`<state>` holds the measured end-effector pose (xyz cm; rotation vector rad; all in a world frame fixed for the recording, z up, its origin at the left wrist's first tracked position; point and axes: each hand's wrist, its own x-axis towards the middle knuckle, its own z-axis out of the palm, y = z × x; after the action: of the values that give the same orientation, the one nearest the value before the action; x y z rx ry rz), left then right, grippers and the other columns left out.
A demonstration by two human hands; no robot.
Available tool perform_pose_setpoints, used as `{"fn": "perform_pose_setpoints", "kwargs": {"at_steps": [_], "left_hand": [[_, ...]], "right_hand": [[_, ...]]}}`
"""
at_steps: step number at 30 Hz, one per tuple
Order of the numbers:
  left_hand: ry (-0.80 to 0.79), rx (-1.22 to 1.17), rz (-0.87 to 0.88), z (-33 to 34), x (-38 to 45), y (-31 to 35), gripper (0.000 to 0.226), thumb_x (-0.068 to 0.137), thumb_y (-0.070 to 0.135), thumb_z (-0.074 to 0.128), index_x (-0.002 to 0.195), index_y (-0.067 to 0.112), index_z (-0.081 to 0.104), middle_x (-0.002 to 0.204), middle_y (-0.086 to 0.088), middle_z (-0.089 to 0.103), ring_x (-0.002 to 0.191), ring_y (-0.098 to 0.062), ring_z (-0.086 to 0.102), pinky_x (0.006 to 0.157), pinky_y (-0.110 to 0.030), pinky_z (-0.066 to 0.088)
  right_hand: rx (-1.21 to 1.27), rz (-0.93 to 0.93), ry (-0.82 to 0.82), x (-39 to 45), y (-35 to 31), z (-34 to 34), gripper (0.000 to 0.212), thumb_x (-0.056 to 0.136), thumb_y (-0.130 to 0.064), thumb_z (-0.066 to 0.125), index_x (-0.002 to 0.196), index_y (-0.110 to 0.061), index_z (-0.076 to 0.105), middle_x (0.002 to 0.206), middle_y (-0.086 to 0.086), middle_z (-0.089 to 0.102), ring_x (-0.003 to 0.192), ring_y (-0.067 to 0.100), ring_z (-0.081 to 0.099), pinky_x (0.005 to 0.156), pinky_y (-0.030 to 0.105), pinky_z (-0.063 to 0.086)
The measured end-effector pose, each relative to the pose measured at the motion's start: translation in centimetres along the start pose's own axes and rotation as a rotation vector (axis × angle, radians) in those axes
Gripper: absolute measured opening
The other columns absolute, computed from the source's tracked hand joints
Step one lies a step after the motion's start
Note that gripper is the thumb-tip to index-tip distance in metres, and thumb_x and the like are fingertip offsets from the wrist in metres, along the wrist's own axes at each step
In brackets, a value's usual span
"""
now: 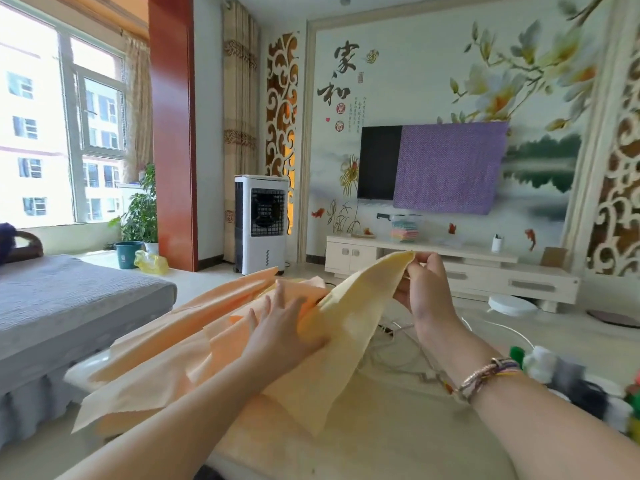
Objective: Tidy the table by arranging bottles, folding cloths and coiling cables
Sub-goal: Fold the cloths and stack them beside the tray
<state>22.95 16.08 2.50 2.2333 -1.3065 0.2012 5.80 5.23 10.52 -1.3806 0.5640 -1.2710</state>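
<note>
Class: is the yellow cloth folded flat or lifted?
Lifted: the right hand pinches a corner of the yellow cloth; the left hand presses it.

Large black brush characters 家 [345, 59] and 和 [330, 93] painted on the mural wall [408, 81], upper centre of the frame, just left of the television [379, 162]. Below them, two small red seals, 富 [340, 108] and 贵 [339, 126], only roughly legible. To their right, columns of tiny black calligraphy [357, 114], too small to read. A pale mark on the teal bucket [126, 255] at lower left, unreadable.
</note>
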Motion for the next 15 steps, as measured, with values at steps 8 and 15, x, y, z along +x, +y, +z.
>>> {"fn": "perform_pose_setpoints", "kwargs": {"at_steps": [8, 15], "left_hand": [[0.251, -0.514, 0.269, -4.7, -1.9, 10.3, 0.014, 0.081, 0.039, 0.071, 0.094, 0.038, 0.072, 0.109, 0.022, 0.067, 0.099, 0.006, 0.060, 0.089, -0.026, 0.047], [-0.036, -0.837, 0.279, -7.6, -3.2, 15.6, 0.016, 0.074, 0.028, 0.081, 0.067, 0.020, 0.070, 0.060, 0.011, 0.066, 0.048, 0.002, 0.056, 0.049, -0.011, 0.043]], "right_hand": [[-0.140, -0.057, -0.004, -0.9, -3.4, -2.1, 0.014, 0.097, -0.011, 0.036, 0.100, -0.017, 0.048, 0.110, 0.013, 0.059, 0.100, 0.028, 0.058, 0.093, 0.045, 0.049], [-0.258, -0.053, -0.207, -0.9, -6.5, -5.2, 0.009, 0.097, -0.021, 0.048, 0.100, -0.018, 0.056, 0.087, 0.004, 0.063, 0.074, 0.017, 0.060, 0.064, 0.032, 0.050]]}}
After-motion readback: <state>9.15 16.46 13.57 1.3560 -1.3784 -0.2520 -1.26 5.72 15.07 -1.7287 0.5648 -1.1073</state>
